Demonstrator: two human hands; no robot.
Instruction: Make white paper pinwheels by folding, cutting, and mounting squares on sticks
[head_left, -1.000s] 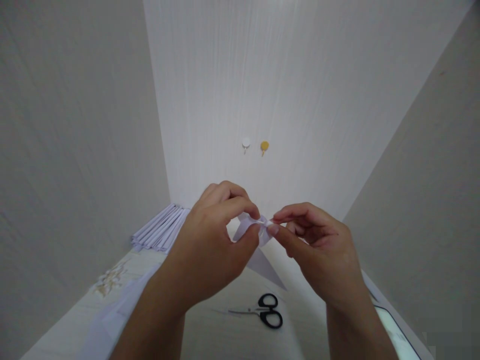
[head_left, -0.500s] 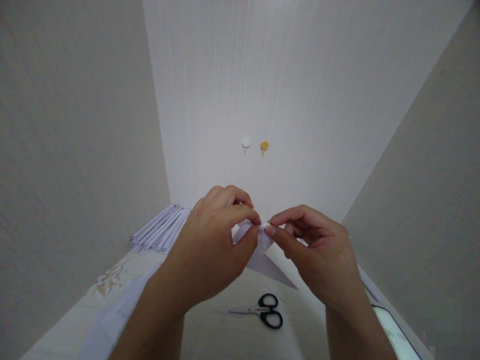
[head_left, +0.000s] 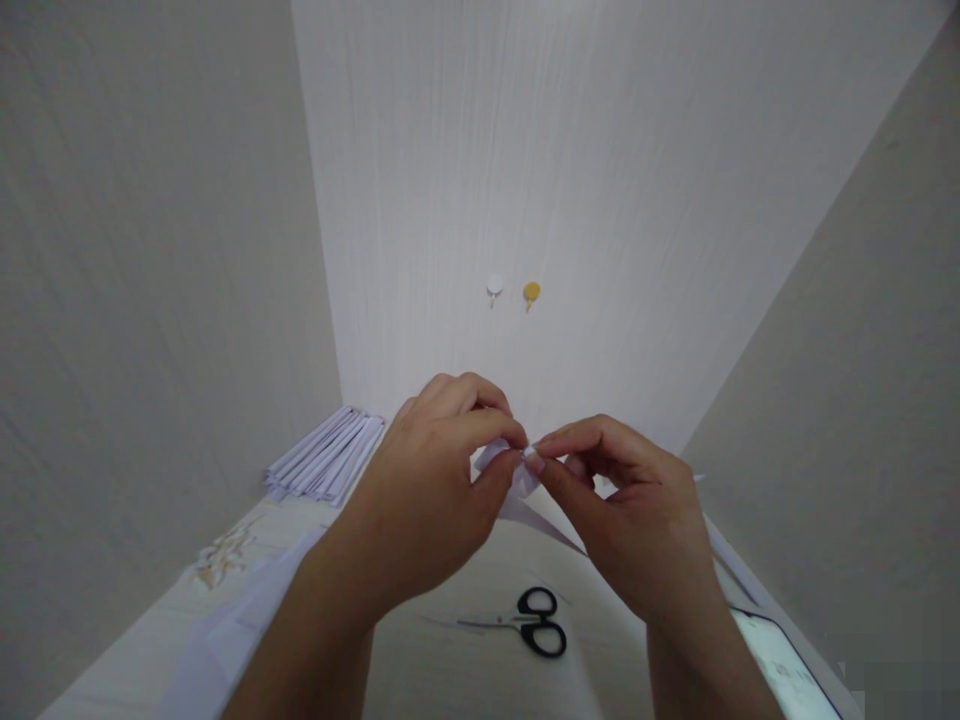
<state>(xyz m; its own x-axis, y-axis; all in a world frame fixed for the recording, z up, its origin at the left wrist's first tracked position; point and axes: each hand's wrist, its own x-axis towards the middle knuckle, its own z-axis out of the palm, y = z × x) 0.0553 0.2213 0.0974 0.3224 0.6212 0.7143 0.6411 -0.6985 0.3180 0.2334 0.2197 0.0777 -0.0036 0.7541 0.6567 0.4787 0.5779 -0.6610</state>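
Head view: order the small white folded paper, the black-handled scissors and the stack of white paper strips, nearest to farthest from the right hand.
1. Small white folded paper: pinched by the right hand, centre.
2. Black-handled scissors: lying below.
3. Stack of white paper strips: far left.

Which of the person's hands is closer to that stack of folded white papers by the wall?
Left. The left hand is just right of the stack of folded papers, pinching a small paper piece; the right hand pinches that piece from farther right.
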